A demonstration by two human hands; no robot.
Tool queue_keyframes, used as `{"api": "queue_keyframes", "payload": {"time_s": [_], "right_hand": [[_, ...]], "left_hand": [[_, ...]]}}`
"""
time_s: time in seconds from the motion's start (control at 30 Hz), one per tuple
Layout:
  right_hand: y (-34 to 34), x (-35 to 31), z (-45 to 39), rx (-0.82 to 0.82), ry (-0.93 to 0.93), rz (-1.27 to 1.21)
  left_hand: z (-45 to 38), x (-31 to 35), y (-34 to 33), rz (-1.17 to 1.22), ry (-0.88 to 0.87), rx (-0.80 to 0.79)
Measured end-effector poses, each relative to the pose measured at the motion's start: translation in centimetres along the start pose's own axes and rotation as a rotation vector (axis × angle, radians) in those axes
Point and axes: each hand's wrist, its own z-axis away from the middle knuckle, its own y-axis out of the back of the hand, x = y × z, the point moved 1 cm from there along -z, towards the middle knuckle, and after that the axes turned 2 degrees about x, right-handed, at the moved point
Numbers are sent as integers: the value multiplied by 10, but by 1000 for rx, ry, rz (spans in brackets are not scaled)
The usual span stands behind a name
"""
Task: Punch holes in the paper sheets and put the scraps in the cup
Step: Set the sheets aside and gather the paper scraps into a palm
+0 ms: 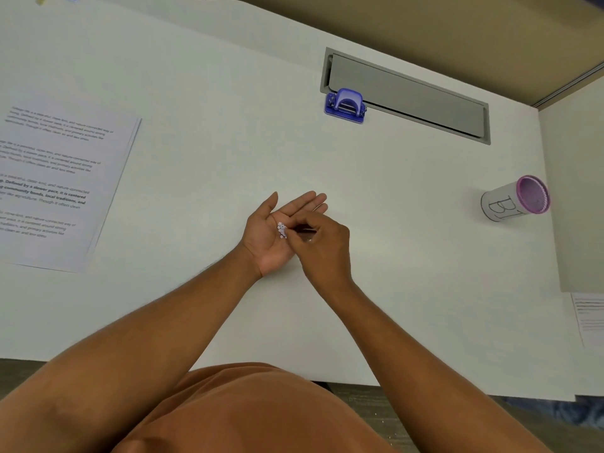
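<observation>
My left hand [271, 235] lies palm up at the middle of the white desk [212, 125], fingers stretched out, with a small heap of white paper scraps [281, 230] resting in the palm. My right hand [325, 246] hovers over that palm, its fingertips pinched together right beside the scraps. The blue hole punch [344, 105] sits at the back of the desk, apart from both hands. A white cup with a pink rim [514, 199], marked with black letters, stands far to the right. A stack of printed paper sheets [55, 188] lies at the left.
A grey cable slot [408, 93] runs along the back edge behind the punch. Another printed sheet [590, 317] pokes in at the right edge. A partition wall [578, 191] closes the right side. The desk's front edge is near my body.
</observation>
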Motion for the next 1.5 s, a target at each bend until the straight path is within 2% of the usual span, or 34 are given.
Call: {"api": "queue_keyframes", "payload": {"time_s": [0.3, 0.5, 0.6, 0.67, 0.83, 1.0, 1.23, 1.33, 1.43, 1.5], "right_hand": [[8, 3, -1, -17, 15, -5], [17, 1, -11, -94, 33, -24], [33, 12, -17, -5, -10, -77], [47, 27, -17, 46, -48, -20], [63, 71, -1, -54, -277, 150], [46, 80, 9, -11, -320, 94], [17, 71, -7, 0, -248, 7], [24, 74, -5, 63, -219, -10], [33, 75, 9, 133, -58, 118], [30, 76, 15, 61, 129, 277]], "left_hand": [[0, -1, -1, 30, 19, -27], [1, 6, 1, 30, -1, -23], [2, 21, 5, 38, -43, -30], [3, 33, 9, 60, -75, -28], [6, 56, 16, 42, -138, 0], [7, 59, 18, 36, -148, 5], [5, 53, 18, 28, -121, -3], [5, 52, 18, 32, -110, -13], [6, 52, 18, 37, -109, -17], [5, 50, 18, 43, -107, -14]]}}
